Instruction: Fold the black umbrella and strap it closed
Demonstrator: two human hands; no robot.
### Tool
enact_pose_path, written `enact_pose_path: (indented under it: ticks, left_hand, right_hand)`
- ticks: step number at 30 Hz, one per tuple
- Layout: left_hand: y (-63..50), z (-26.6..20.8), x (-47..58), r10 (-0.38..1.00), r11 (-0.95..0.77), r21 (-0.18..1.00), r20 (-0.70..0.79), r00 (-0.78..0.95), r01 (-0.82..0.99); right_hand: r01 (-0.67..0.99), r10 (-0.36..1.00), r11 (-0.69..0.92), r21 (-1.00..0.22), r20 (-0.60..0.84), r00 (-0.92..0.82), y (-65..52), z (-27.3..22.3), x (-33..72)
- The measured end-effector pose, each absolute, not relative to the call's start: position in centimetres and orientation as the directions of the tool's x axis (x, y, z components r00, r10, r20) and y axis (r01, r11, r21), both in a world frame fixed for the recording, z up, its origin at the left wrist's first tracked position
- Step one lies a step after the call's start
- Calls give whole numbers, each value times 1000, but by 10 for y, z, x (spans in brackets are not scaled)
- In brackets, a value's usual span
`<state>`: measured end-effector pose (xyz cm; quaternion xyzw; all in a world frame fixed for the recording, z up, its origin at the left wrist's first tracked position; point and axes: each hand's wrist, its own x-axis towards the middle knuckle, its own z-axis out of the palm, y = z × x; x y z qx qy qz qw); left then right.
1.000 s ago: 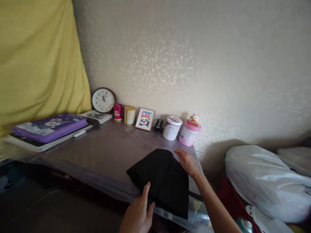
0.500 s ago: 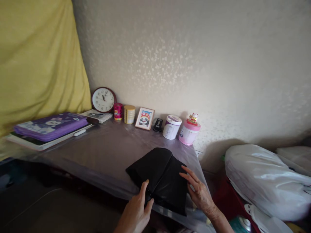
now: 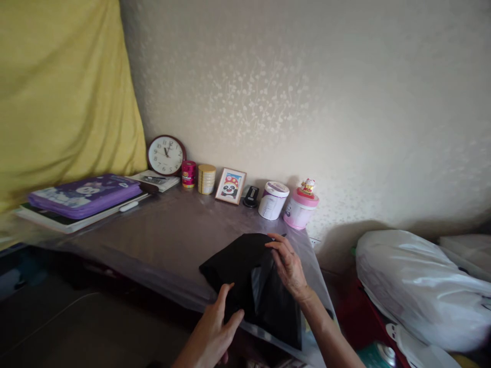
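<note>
A black umbrella, folded with its flaps loose and fanned out, lies over the front right corner of the table. My left hand grips its near end, thumb and forefinger around the dark cloth; the part inside the palm is hidden. Farther up on the right, my right hand pinches a flap near its far edge. Between the flaps a greyish, shiny fold shows. The right-hand flap hangs past the table's front edge.
Along the wall on the table stand a clock, a red can, a yellow tin, a picture frame and two tubs. A purple case lies left. White bags bulge at the right.
My right hand has moved up and left from the umbrella's right side and now lifts a flap, uncovering a grey fold. My left hand stays almost in place.
</note>
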<state>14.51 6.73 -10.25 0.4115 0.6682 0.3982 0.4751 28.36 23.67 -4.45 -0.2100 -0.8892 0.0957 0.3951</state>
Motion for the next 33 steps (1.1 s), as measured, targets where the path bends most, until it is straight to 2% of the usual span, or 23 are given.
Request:
enact_pose_path:
  ticks: [4,8,12,21,27,33]
  left_hand:
    - [65,-95,142,931,351,925,-328,-158,144]
    - [66,-99,141,934,348,882,-299,-194,318]
    - [67,-108,143,951,295,804,-196,-239,516]
    - [67,-105,147,954,296,667,-167,-250,683]
    - [63,-98,152,966,237,735,-107,-237,636]
    - [67,-100,154,973,232,571,-145,-181,788]
  right_hand:
    - [292,414,910,-293,663,-624,243,-49,254]
    - [325,412,910,-256,644,-645,246,-61,232]
    - [393,437,895,-214,604,-666,246,-74,217]
    - [471,429,881,-32,472,-770,248,-83,206]
    - [485,450,874,-27,424,-786,248,-83,206]
    - [477,441,879,-15,406,-801,247,-83,206]
